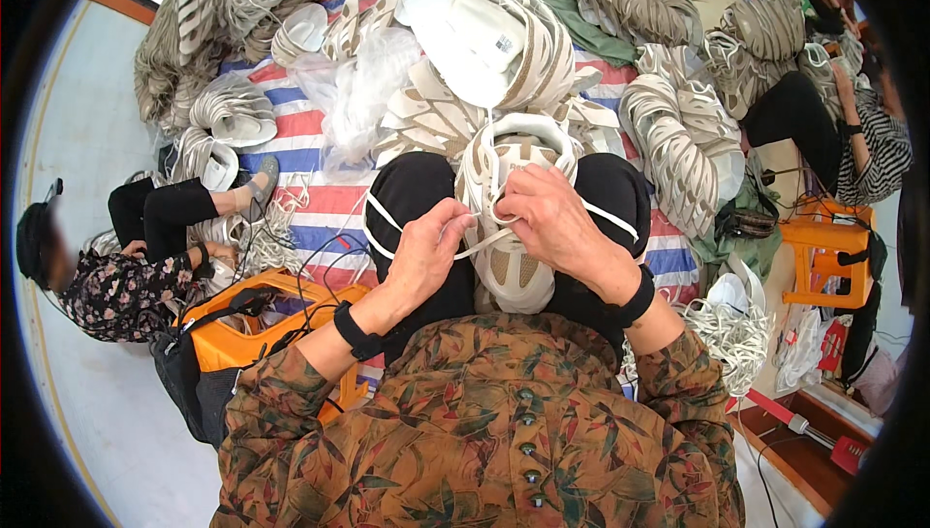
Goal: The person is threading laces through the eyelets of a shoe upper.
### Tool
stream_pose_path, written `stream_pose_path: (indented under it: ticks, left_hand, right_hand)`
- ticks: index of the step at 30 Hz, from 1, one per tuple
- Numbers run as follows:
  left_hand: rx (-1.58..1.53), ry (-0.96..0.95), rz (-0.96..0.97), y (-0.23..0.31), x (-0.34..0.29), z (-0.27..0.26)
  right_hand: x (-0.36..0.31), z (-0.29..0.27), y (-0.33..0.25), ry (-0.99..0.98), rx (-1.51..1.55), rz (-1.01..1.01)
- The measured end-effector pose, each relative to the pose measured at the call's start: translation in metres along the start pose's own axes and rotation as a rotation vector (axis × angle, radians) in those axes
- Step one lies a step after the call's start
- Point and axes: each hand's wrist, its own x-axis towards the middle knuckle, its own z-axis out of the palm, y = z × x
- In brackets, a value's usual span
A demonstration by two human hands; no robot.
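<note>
A white and beige shoe upper (513, 266) rests between my knees, on my black trousers. My left hand (426, 252) pinches a flat white lace (484, 242) and holds it taut to the left of the upper. My right hand (547, 213) grips the same lace at the eyelets near the upper's collar. Both wrists wear black bands.
Heaps of similar shoe uppers (678, 140) lie ahead on a striped sheet (310, 199). An orange stool (262, 320) with a dark bag stands at my left. One person sits at the left (126, 276), another at the right (862, 140) near an orange stool (823, 257). Loose laces (731, 334) lie at my right.
</note>
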Motion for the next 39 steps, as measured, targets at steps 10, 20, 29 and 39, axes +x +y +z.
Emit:
stream_pose_path:
  ticks: [10, 20, 29, 39]
  left_hand:
    - [0.184, 0.103, 0.278, -0.004, -0.001, 0.008]
    - [0.288, 0.174, 0.317, -0.001, -0.010, 0.016]
    - [-0.039, 0.089, -0.030, 0.000, 0.002, 0.031]
    - [0.049, 0.135, 0.166, -0.010, 0.001, 0.022]
  right_hand:
    - [0.000, 0.005, 0.005, 0.058, 0.060, -0.025]
    - [0.002, 0.003, -0.001, 0.037, 0.039, 0.003]
    - [0.005, 0.007, 0.000, 0.053, 0.060, -0.018]
    - [0.012, 0.003, -0.013, -0.093, -0.036, -0.011]
